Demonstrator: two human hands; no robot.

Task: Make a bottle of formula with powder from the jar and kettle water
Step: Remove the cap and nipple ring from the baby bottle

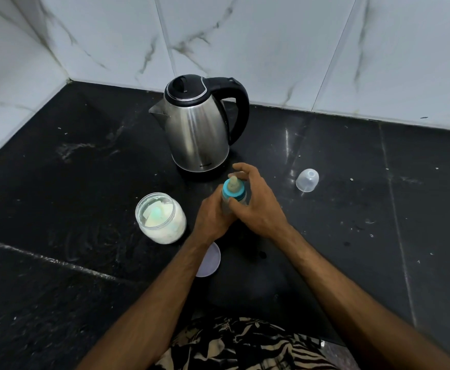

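Upright teal-collared bottle between jar, kettle

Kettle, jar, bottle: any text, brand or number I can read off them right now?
Kettle: a small dark brand mark low on the steel body, too small and blurred to read.
Jar: no label or text visible.
Bottle: held by the left hand and right hand; no print or markings readable.
Clear cap and lid: no text visible.
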